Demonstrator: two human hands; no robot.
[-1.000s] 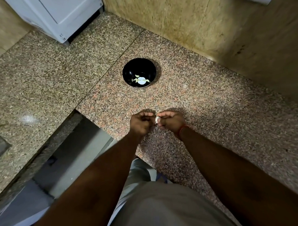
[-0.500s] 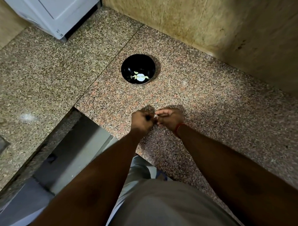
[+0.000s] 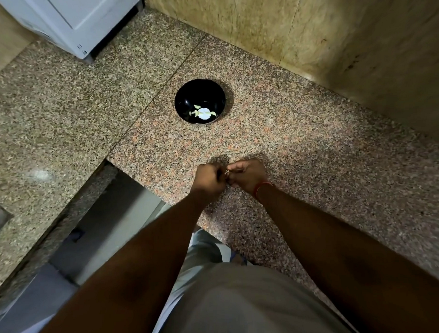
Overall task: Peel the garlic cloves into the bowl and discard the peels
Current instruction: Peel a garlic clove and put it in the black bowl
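A black bowl [image 3: 186, 97] stands on the speckled granite counter [image 3: 313, 163], with a white garlic piece [image 3: 203, 113] and a few pale slivers inside it. Nearer to me, my left hand [image 3: 207, 178] and my right hand [image 3: 247, 174] meet just above the counter, fingers curled. Between their fingertips they pinch a small garlic clove [image 3: 227, 171], of which only a pale speck shows. A red thread circles my right wrist.
A white appliance [image 3: 79, 19] sits at the back left corner. Tan stone wall panels [image 3: 270, 22] rise behind the bowl and along the right. The counter's front edge drops off at an inner corner left of my hands.
The clove showed plainly white between my fingers a second ago; now my fingers cover most of it. Hands stay together at the same spot. The camera view shifted slightly.
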